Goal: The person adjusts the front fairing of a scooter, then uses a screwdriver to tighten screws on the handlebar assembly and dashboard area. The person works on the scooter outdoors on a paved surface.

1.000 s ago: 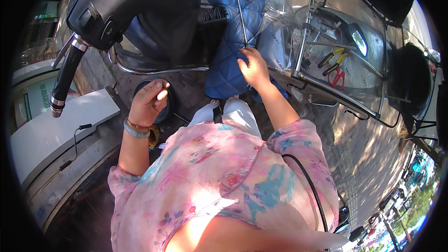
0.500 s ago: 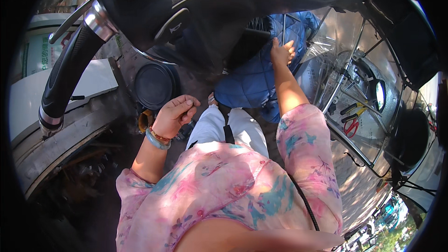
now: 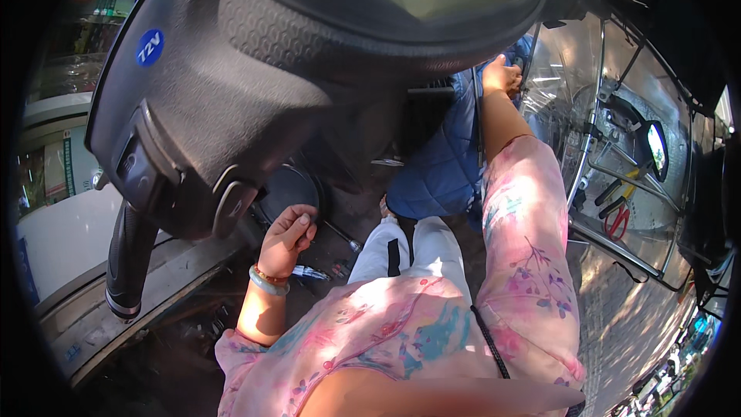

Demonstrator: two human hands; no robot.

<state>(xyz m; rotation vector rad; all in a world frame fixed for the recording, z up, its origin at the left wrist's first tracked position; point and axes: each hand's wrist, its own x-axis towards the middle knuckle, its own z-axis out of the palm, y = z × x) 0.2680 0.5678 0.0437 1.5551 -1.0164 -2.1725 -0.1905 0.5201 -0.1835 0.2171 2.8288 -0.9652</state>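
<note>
My right hand [image 3: 502,77] is stretched far forward at the blue quilted cover [image 3: 428,177], under the edge of the scooter's dark display housing [image 3: 378,46]; its fingers are curled, and I cannot make out what they grip. My left hand [image 3: 289,228] hangs below the scooter's control pod [image 3: 154,162], thumb and fingers pinched, with anything inside too small to make out. A black handlebar grip [image 3: 127,262] is at the left of that hand. Behind it lies a dark round pan-like object [image 3: 282,189].
At the right, a clear plastic canopy with a metal frame [image 3: 590,143] surrounds a mirror [image 3: 656,147], yellow-handled pliers [image 3: 617,201] and red scissors [image 3: 616,222]. A white ledge [image 3: 58,247] and shelving [image 3: 54,170] run along the left. My white-trousered legs [image 3: 432,247] stand below.
My right arm has reached farther forward along the blue cover. The scooter's front now fills much more of the upper view. My left hand has shifted right and sits lower in the picture.
</note>
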